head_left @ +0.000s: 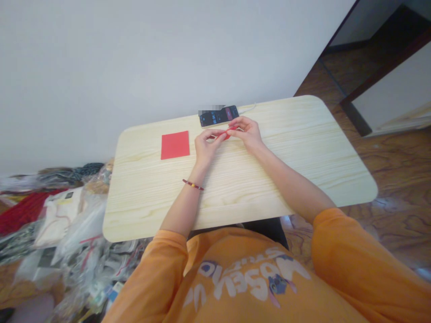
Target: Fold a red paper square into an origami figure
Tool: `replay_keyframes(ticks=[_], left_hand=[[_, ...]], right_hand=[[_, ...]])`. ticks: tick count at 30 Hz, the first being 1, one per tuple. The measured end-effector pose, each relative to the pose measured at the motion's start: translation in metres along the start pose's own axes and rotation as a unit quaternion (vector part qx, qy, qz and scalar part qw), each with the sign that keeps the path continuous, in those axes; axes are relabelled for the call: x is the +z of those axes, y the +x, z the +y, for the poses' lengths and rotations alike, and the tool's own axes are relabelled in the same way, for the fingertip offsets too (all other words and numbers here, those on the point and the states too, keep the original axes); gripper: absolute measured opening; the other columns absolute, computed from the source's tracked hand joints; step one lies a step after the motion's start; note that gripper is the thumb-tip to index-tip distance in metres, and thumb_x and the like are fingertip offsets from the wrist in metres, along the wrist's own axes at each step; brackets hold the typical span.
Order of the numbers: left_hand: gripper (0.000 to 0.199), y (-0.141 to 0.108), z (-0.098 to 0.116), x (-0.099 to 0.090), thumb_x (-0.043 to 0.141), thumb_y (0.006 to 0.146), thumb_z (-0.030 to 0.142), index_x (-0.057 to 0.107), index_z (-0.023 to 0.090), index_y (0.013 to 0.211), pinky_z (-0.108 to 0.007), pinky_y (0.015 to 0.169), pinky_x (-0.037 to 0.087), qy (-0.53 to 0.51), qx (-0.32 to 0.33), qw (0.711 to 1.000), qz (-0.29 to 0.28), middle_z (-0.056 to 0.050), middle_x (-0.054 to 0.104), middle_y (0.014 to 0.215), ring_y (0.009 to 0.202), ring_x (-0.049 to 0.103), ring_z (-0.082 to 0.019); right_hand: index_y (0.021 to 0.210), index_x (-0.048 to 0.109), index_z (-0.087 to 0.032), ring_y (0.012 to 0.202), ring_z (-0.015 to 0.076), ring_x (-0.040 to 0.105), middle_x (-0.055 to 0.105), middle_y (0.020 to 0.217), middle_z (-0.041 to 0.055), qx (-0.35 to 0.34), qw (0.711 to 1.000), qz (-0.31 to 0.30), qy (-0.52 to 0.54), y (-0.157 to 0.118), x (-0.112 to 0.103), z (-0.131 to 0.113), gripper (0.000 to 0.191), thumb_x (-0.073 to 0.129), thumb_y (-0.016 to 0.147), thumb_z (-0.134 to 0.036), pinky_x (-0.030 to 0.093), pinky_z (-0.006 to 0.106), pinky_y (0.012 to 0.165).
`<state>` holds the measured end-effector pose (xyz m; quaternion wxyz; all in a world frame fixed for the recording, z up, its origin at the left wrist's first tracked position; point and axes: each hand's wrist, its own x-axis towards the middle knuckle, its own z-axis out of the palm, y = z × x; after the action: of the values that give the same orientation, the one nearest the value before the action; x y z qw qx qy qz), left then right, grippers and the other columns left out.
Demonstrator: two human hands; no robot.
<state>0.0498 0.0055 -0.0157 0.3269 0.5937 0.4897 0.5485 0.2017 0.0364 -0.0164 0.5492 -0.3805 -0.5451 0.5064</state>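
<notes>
**Q:** Type of premises?

**A:** Domestic. A room in a home.

**Q:** On what grounds?

**A:** Wood-patterned floor [397,179], plain white wall [134,58], and a dark-framed doorway [380,58] with the same flooring continuing beyond it.

**Q:** Furnishings?

**A:** One small light wood desk [303,134] set against the wall. Beside it, a loose heap of plastic bags and fabric [57,224], as household storage tends to sit.

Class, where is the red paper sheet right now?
In the head view, the red paper sheet lies on the pale wooden table, left of the person's left hand and the phone.
</notes>
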Motion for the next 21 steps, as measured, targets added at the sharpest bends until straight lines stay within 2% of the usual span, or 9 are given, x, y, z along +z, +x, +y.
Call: replay_keyframes(ticks=[3,8,14,21], left_hand=[[0.022,0.0,-0.001,0.0012,0.076,0.07,0.039,0.073,0.019,0.077,-0.03,0.073,0.053,-0.047,-0.026,0.998,-0.013,-0.005,0.074,0.079,0.073,0.068,-0.016],[0.027,0.0001,-0.0018,0.0019,0.077,0.068,0.042,0.072,0.017,0.079,-0.032,0.076,0.053,-0.082,-0.06,0.995,-0.019,-0.007,0.074,0.08,0.075,0.069,-0.018],[0.029,0.0011,-0.0034,0.0013,0.079,0.066,0.043,0.073,0.018,0.077,-0.032,0.075,0.054,-0.08,-0.056,0.995,-0.006,-0.006,0.074,0.079,0.074,0.069,-0.017],[0.019,0.0007,-0.0042,-0.0005,0.077,0.069,0.036,0.075,0.019,0.077,-0.031,0.076,0.053,-0.044,-0.04,0.998,0.015,-0.006,0.075,0.081,0.075,0.068,-0.017]], right_hand=[[0.078,0.061,-0.019,0.073,0.0128,0.06,0.064,0.078,-0.0014,0.007,1.0,0.003,0.004,0.0001,0.0,-0.0007,0.034,0.081,0.054,-0.033,0.05,0.027,0.069],[0.077,0.061,-0.019,0.071,0.0129,0.06,0.064,0.076,-0.001,0.015,1.0,0.008,-0.015,-0.0002,-0.0005,-0.0021,0.034,0.081,0.055,-0.035,0.05,0.028,0.069],[0.081,0.066,-0.018,0.071,0.0134,0.059,0.065,0.075,-0.0001,0.018,0.999,0.007,-0.03,0.0,-0.0011,-0.0018,0.033,0.079,0.056,-0.036,0.048,0.028,0.066],[0.071,0.069,-0.017,0.056,0.0091,0.049,0.066,0.066,-0.0003,0.044,0.999,0.008,-0.021,0.0007,-0.0009,0.0026,0.024,0.078,0.058,-0.035,0.04,0.024,0.053]])
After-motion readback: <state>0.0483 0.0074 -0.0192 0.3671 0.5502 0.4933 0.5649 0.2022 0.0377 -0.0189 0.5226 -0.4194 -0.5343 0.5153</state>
